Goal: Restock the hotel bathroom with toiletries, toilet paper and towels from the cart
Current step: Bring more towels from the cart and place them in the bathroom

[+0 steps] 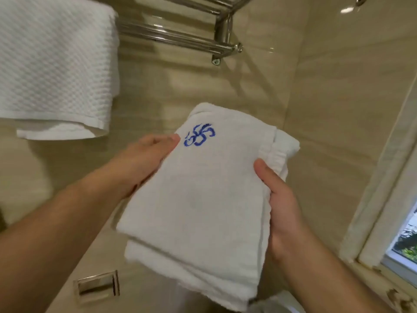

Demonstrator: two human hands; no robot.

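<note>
A folded white towel (203, 195) with a blue embroidered mark near its far end is held up in front of the beige tiled wall. My left hand (144, 163) holds its left edge, thumb on top beside the blue mark. Along the right edge my right hand (279, 199) grips it, thumb on top and fingers hidden underneath. Above and behind the towel, a chrome towel rack (180, 39) is fixed to the wall, with a bare stretch of bars at its right part.
A white waffle-weave towel (54, 64) hangs over the rack's left part. A chrome wall fitting (97, 285) sits low on the wall at the bottom left. A window with a pale frame (383, 199) is at the right.
</note>
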